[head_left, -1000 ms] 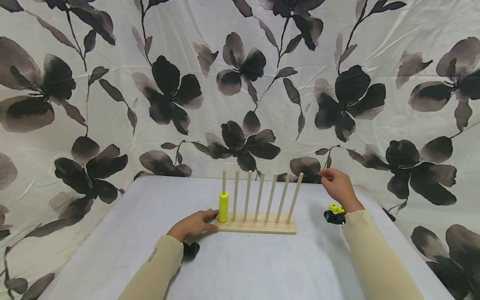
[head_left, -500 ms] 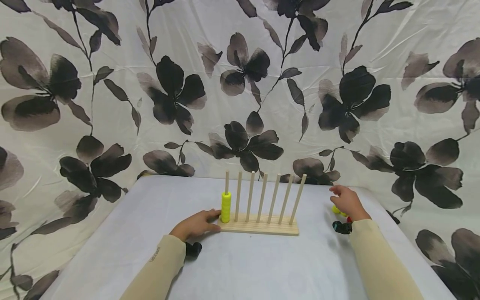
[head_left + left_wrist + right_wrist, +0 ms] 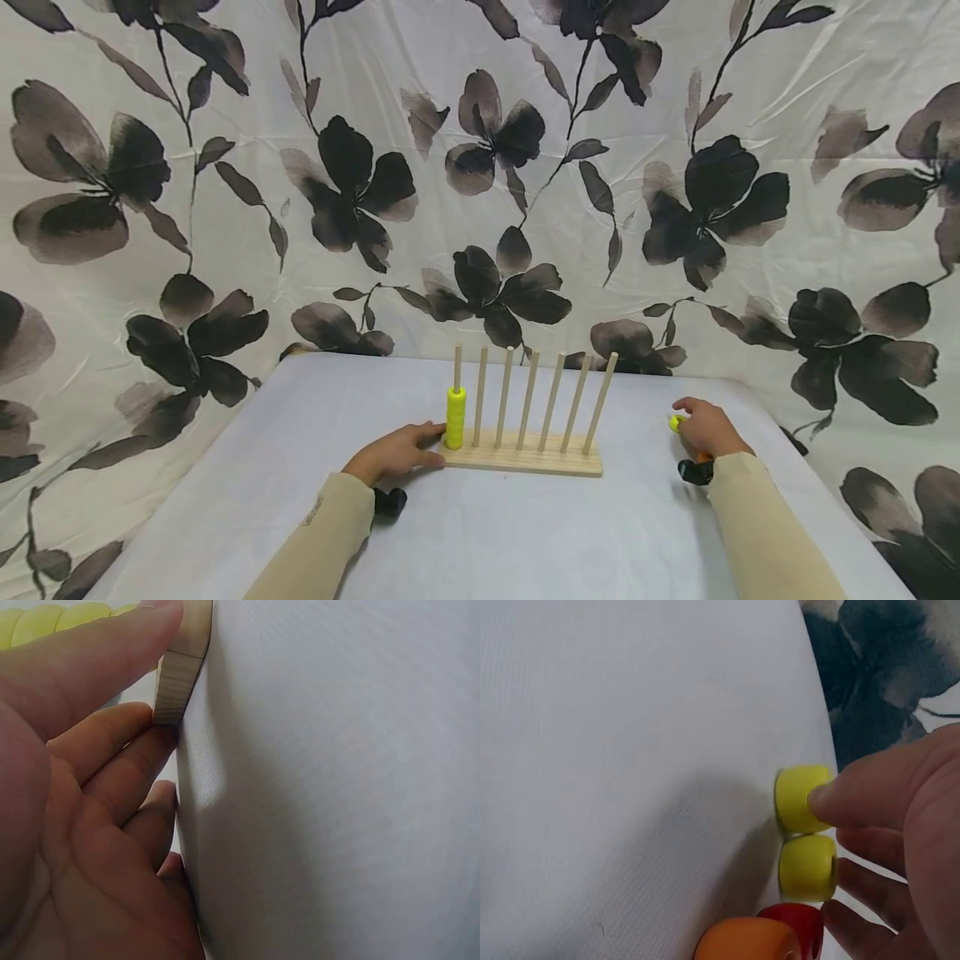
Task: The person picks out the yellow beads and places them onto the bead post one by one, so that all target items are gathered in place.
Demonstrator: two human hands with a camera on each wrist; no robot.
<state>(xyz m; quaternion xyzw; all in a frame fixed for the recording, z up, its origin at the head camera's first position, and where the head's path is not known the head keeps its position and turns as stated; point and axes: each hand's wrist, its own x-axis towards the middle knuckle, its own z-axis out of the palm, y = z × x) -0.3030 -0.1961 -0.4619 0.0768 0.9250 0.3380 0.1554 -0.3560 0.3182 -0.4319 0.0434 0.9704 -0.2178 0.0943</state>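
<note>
In the head view, a wooden peg stand holds a row of upright pegs. Yellow beads are stacked on its leftmost peg. My left hand grips the stand's left end, thumb at the front and fingers at the end and behind. On the right side of the table, my right hand is down at the loose beads. Its thumb presses a yellow bead in the right wrist view; the index finger is hidden behind. A second yellow bead touches it, below in that view.
A red bead and an orange bead lie close to the yellow ones, near the right edge of the white-covered table. A floral cloth hangs behind. Black wrist cameras sit under both wrists.
My right hand has come down from above the beads onto a yellow one. The left hand stays on the stand. The whole head view has shifted slightly.
</note>
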